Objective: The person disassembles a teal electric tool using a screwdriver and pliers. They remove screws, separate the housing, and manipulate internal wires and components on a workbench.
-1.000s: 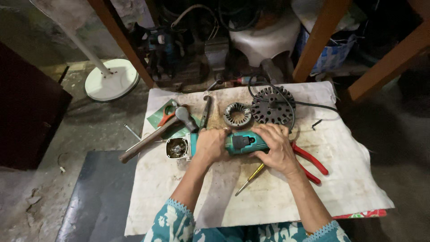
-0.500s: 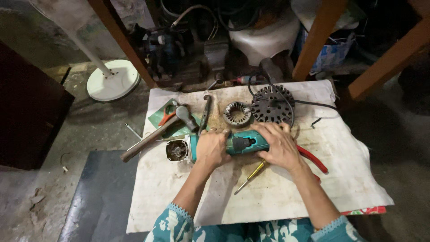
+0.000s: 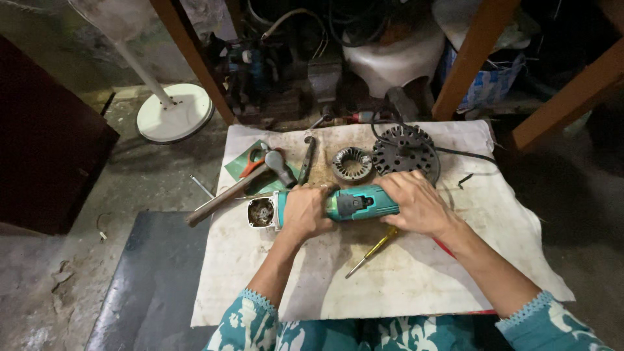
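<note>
On the cloth [image 3: 416, 286], both hands hold the grinder [image 3: 325, 207] lengthwise left-right, head leftward.

I see a hammer [image 3: 237, 190], wrench [image 3: 306, 160], two motor parts [image 3: 351, 163] (one ringed by cable), and a yellow screwdriver [image 3: 370, 252] on the worktop [image 3: 416, 286].

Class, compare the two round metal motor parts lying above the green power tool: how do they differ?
The ring-shaped stator is smaller and paler grey with an open centre; the dark disc part is larger, nearly black, pierced with holes. A black cable runs by the dark disc part, none by the ring-shaped stator. Both lie flat on the white cloth, untouched by either hand.
</note>
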